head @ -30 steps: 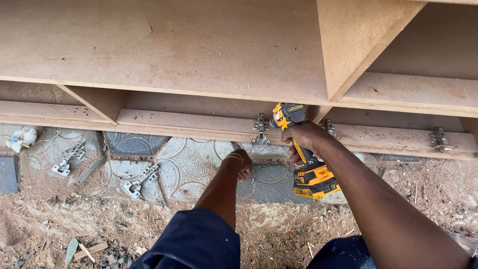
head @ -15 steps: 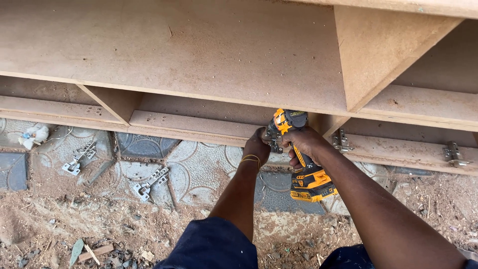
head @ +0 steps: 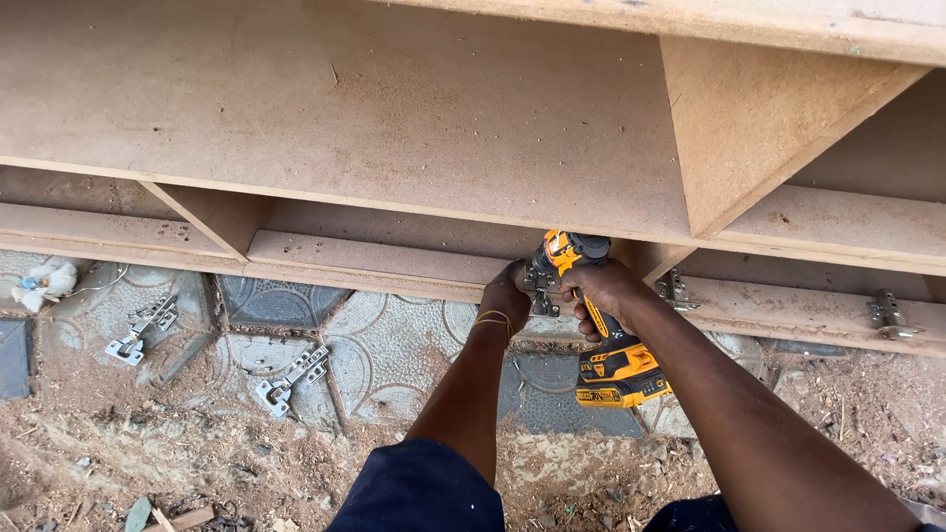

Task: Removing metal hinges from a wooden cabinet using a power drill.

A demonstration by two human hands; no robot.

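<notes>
The right hand (head: pixel 603 294) is closed around the grip of a yellow and black cordless drill (head: pixel 596 325), whose battery block hangs below the wrist and whose nose points left and slightly away, at a silver metal cabinet hinge (head: pixel 538 292). That hinge sits on the front edge of the lower rail of a large brown fibreboard cabinet frame (head: pixel 374 118), which fills the upper part of the view with its flat panels and upright dividers. The left hand (head: pixel 506 292) is curled against the rail just left of the hinge, fingers on or beside the metal; a thin yellow band circles its wrist. The two hands are near each other, the hinge and the drill's nose between them, the left touching the hinge's left side and the right just beside its right side.

Further right along the same rail, a second silver hinge (head: pixel 673 290) stands just past the right forearm, and a third silver hinge (head: pixel 886 313) is fixed well apart near the frame's right end. Below the rail lies patterned grey paving (head: pixel 394 345) dusted with reddish soil. Two loose silver hinges (head: pixel 143 329) (head: pixel 291 377) rest on it to the left, well apart from both hands, and a crumpled white scrap (head: pixel 41 281) lies by the far left edge.
</notes>
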